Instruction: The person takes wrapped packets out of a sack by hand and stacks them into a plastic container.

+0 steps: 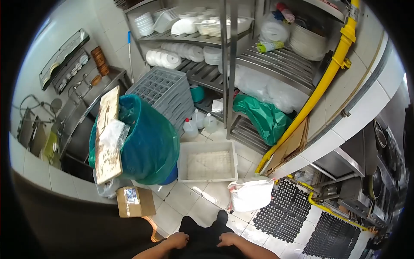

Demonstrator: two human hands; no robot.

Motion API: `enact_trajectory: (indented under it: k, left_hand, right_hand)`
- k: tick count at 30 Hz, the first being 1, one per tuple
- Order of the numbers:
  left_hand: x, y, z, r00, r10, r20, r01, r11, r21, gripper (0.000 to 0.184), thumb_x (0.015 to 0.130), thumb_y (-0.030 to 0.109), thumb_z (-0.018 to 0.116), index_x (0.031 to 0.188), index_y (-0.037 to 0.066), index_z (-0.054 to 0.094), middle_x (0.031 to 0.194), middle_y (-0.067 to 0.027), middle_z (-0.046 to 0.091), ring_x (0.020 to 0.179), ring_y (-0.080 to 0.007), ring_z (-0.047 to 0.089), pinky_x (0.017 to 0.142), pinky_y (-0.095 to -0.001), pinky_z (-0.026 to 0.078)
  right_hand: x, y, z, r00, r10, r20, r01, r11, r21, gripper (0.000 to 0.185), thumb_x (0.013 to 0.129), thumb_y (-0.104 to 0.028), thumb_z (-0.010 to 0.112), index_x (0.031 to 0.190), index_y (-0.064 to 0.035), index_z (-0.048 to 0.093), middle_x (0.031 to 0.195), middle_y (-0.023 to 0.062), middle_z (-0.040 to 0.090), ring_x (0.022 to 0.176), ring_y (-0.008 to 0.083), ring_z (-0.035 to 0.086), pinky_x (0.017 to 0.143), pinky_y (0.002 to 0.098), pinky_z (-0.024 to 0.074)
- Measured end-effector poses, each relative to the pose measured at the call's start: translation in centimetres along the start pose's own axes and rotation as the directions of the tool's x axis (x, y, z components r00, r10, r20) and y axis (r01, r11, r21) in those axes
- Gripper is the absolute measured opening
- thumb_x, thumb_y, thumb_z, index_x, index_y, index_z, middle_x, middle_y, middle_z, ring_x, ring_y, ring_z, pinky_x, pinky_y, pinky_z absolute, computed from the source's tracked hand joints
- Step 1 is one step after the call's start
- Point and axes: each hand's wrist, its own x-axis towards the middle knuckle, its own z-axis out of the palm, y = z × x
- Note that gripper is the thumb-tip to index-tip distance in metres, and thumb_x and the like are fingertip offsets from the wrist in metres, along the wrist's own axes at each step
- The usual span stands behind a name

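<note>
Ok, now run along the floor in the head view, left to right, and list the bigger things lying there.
Cardboard box, pale plastic tub, white sack, nearer black mat, farther-right black mat.

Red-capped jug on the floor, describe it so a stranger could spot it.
Find the big teal-lined bin, then the gray crates behind it. On the tiles beside the crates stand three plastic jugs. Yours is the leftmost jug, the only one with a red cap.

Commercial kitchen, steel sinks (79, 129), shelves of plates (307, 42), stacked dish racks (161, 88)
</note>
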Motion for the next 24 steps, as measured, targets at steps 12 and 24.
enact_trajectory:
  k: [12,24]
  left_hand:
    - [2.3,-5.2,-6.7,0.893,0.289,0.346,-0.1,0.875,-0.473,0.035,0.097,0.034,0.053,0.11,0.003,0.059,0.101,-0.0089,0.063,0.099,-0.0184,0.056,0.089,-0.0335,0.043]
    - [7.5,-8.6,-14.7,0.583,0.498,0.643,-0.412,0.862,-0.294,0.031,0.086,0.03,0.064,0.096,0.001,0.065,0.09,-0.0174,0.066,0.089,-0.0312,0.063,0.079,-0.0401,0.048]
  right_hand:
    - [2.6,0.2,-0.7,0.981,-0.157,-0.111,0.172,0.974,0.146,0.034,0.084,-0.029,0.059,0.106,-0.004,0.065,0.11,0.0175,0.065,0.105,0.0368,0.061,0.091,0.0441,0.0484]
    - [3.3,-6.9,10.9,0.889,-0.106,-0.445,0.23,0.944,0.235,0.029,0.091,-0.02,0.047,0.114,-0.006,0.06,0.124,0.0064,0.057,0.121,0.0185,0.046,0.108,0.0342,0.0331]
